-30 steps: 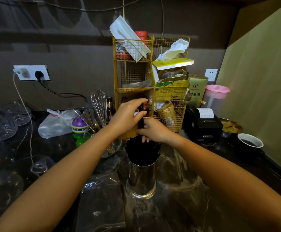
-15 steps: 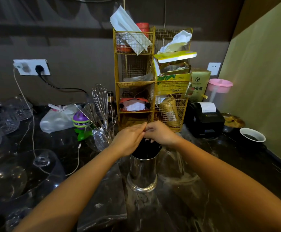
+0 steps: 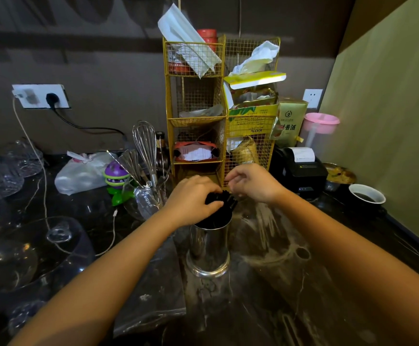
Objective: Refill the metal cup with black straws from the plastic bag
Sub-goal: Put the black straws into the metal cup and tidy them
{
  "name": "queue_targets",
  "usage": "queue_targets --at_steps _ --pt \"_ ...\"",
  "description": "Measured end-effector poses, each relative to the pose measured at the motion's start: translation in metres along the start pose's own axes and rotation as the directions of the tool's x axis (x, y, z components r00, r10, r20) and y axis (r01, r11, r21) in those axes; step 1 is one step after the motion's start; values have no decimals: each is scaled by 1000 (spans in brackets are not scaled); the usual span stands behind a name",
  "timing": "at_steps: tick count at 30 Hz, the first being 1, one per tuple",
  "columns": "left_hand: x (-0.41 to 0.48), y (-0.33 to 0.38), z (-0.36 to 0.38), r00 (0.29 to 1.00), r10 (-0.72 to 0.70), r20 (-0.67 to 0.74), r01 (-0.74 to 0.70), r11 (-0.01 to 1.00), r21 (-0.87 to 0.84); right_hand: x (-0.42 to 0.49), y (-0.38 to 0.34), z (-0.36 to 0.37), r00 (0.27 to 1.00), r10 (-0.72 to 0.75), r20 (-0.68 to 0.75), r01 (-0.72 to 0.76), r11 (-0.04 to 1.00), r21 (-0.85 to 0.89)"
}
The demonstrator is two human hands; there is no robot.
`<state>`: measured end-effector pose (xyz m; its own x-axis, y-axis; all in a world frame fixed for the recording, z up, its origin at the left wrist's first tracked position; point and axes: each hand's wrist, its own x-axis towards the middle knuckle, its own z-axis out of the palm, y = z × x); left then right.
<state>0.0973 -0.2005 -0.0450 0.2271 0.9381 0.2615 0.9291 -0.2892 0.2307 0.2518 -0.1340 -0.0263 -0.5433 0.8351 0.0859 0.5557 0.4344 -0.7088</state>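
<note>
A shiny metal cup [image 3: 208, 248] stands upright on the dark marble counter, packed with black straws [image 3: 219, 207] whose tops stick out above its rim. My left hand [image 3: 192, 198] lies over the left side of the straw bundle with its fingers curled onto the tops. My right hand [image 3: 252, 182] hovers just right of the bundle, fingertips pinched at the straw tips. A flat clear plastic bag [image 3: 153, 283] lies on the counter under my left forearm, left of the cup.
Behind the cup stands a yellow wire rack [image 3: 219, 116] full of packets. A glass with a whisk and utensils [image 3: 148, 196] sits to its left, a black receipt printer [image 3: 300, 168] and a white cup [image 3: 367, 194] to the right. Clear glassware [image 3: 1, 176] fills the left side.
The straws have gone down from well above the cup into it. Both hands dropped with them and now rest at the straw tops; my right hand has shifted slightly right.
</note>
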Motion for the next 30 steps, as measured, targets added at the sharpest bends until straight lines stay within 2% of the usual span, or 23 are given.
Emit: queue_targets --at_steps 5,9,12,21,30 --pt "-5 17 7 991 30 134 -45 993 113 -16 9 3 995 34 91 -16 981 -192" --pt "-5 17 16 991 3 134 -22 989 146 -20 15 15 986 49 160 -7 967 -253" --pt "-4 15 19 993 -13 116 -5 989 145 -20 20 26 988 57 145 -17 964 -266" --pt "-1 15 21 996 -16 89 7 995 95 -18 28 47 989 101 110 -91 992 -87" --pt "0 15 22 997 -17 77 16 1000 17 -19 31 52 995 71 76 -72 997 20"
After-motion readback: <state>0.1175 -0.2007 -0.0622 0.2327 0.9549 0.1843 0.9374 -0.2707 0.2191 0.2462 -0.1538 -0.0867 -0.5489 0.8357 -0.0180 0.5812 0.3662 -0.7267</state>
